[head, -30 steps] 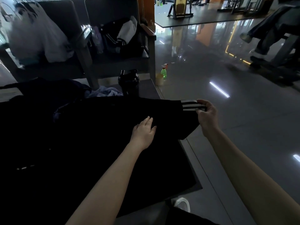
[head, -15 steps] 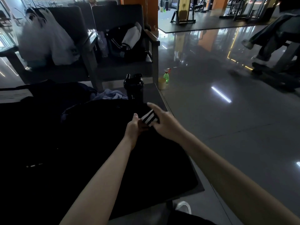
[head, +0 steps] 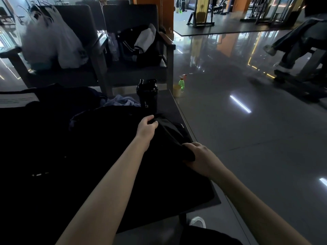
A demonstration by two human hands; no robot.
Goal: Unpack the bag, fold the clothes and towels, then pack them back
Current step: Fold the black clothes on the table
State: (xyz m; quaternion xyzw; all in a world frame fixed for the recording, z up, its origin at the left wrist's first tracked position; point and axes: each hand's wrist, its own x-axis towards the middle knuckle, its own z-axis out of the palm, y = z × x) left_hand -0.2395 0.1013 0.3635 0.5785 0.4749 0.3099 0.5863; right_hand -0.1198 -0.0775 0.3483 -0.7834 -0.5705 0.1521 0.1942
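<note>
Much of your counter [head: 170,101] is lost in shadow. The black garment [head: 169,133] spread over it blends into the dark top, so its left edge and the number of layers cannot be made out. Your left hand [head: 146,128] has its fingers curled round a bunch of that cloth at the far side, close to the black shaker bottle [head: 146,96]. Your right hand [head: 201,159] grips a fold of the same garment nearer to you, at the counter's right edge, and its fingertips are hidden under the fabric.

Behind the garment lies a dark heap [head: 58,98], too dim to tell whether it is a bag or more clothing. A pale blue cloth [head: 122,102] shows between that heap and the bottle.

The bottle stands upright with its lid on, and its contents cannot be seen. A bulging white plastic bag [head: 51,39] sits on the left chair [head: 83,20], its contents hidden. A dark striped jacket [head: 131,48] lies on the right chair [head: 131,16]. On the floor by the counter's far corner, a green spray bottle [head: 181,84] stands just beside a yellowish cup [head: 177,90].
</note>
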